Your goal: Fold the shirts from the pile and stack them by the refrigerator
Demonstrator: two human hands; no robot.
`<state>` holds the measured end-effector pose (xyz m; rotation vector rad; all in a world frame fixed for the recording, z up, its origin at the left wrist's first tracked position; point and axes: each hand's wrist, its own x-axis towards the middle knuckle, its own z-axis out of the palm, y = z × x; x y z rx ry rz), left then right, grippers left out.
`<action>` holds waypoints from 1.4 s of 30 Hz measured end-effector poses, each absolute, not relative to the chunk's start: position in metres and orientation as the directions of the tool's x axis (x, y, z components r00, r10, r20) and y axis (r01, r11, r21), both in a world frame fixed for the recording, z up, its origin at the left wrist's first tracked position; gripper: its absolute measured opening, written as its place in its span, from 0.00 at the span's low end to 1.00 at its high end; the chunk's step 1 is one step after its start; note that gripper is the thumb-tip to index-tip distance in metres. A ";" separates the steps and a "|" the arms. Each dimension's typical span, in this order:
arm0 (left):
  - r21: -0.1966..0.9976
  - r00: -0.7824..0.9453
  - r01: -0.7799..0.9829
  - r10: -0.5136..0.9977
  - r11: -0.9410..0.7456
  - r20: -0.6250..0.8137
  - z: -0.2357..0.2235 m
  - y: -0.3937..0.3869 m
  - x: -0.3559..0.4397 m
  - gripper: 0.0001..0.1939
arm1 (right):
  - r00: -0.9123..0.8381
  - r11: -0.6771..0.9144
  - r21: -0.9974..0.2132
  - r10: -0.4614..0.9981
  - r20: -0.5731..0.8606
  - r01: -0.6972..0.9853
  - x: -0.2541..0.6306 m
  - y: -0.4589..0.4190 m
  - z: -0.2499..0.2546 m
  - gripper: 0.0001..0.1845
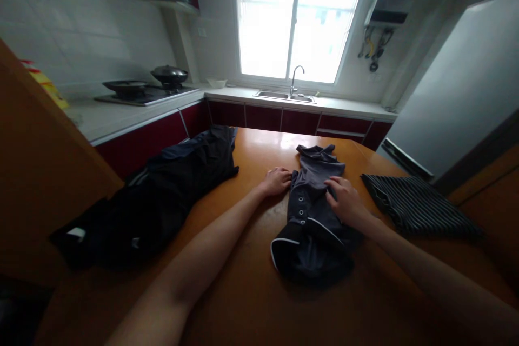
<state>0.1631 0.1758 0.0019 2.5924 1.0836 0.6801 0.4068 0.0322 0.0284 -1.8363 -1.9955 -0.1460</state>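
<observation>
A dark grey polo shirt point(314, 178) with white-edged collar and a buttoned front lies folded narrow on the wooden table, its collar toward me. My left hand point(278, 181) rests palm down on the table at the shirt's left edge, fingertips touching the cloth. Its fingers are slightly bent and look loose. Across from it, my right hand point(346, 201) lies on the shirt's right side, thumb and fingers apart. Whether any cloth is pinched under the left fingertips is hard to see.
Left on the table point(251, 238) lies a heap of black clothes point(174, 184). At right is a folded striped dark cloth point(417, 203). Beyond stand a counter with a sink point(272, 95), a stove with pans point(169, 74) and a fridge point(458, 92).
</observation>
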 end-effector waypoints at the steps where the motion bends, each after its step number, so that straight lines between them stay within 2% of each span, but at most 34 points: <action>1: 0.426 0.629 0.570 0.707 -0.702 0.323 0.002 0.175 0.166 0.14 | -0.025 0.088 -0.163 0.936 0.350 0.983 0.409 0.016 0.023 0.20; 4: 0.609 0.666 0.441 0.696 -0.659 0.270 0.000 0.173 0.171 0.15 | 0.046 -0.022 -0.092 0.963 0.265 0.996 0.418 -0.017 0.009 0.19; 7: 0.812 0.698 0.258 0.682 -0.523 0.218 -0.005 0.168 0.179 0.17 | 0.083 -0.059 -0.106 0.969 0.234 0.993 0.424 -0.026 0.001 0.18; 10: 0.887 0.677 0.150 0.699 -0.437 0.230 -0.005 0.159 0.188 0.17 | 0.085 -0.066 -0.088 0.967 0.242 0.994 0.422 -0.025 0.003 0.14; 13: 0.921 0.584 0.117 0.776 -0.372 0.238 0.003 0.151 0.193 0.16 | 0.113 -0.111 -0.022 0.965 0.236 0.994 0.419 -0.022 0.012 0.09; 18: 0.925 0.196 0.226 0.944 -0.307 0.265 0.029 0.163 0.177 0.09 | 0.142 -0.151 0.025 0.965 0.221 0.988 0.424 -0.021 0.017 0.05; 22: 0.875 -0.059 0.351 0.924 -0.334 0.377 0.064 0.182 0.135 0.07 | 0.187 -0.190 -0.007 0.958 0.216 0.982 0.430 -0.020 0.014 0.05; 26: 0.787 -0.156 0.506 0.859 -0.354 0.487 0.095 0.184 0.081 0.03 | 0.251 -0.238 -0.083 0.944 0.216 0.968 0.435 -0.016 0.014 0.06; 30: 0.545 -0.072 0.801 0.864 -0.248 0.499 0.100 0.178 0.037 0.03 | 0.308 -0.278 -0.161 0.928 0.210 0.947 0.445 -0.012 0.015 0.08; 32: 0.463 -0.026 0.859 0.885 -0.217 0.464 0.097 0.170 0.025 0.04 | 0.335 -0.300 -0.180 0.918 0.214 0.937 0.452 -0.011 0.015 0.09; 34: 0.400 0.069 0.872 0.881 -0.281 0.468 0.093 0.156 0.020 0.10 | 0.335 -0.302 -0.161 0.907 0.256 0.940 0.457 -0.012 0.017 0.11; 36: 0.328 0.297 0.828 0.851 -0.455 0.432 0.093 0.133 0.018 0.16 | 0.294 -0.271 -0.114 0.890 0.348 0.956 0.458 -0.017 0.021 0.13; 37: 0.318 0.448 0.762 0.814 -0.564 0.371 0.093 0.118 0.017 0.18 | 0.249 -0.229 -0.097 0.880 0.405 0.969 0.455 -0.021 0.024 0.13; 39: 0.384 0.715 0.582 0.676 -0.717 0.178 0.093 0.086 0.015 0.22 | 0.099 -0.059 -0.098 0.869 0.485 0.993 0.441 -0.032 0.031 0.13; 42: 0.454 0.862 0.462 0.505 -0.762 -0.029 0.086 0.043 0.012 0.33 | -0.246 0.344 -0.159 0.864 0.440 0.925 0.409 -0.050 0.038 0.12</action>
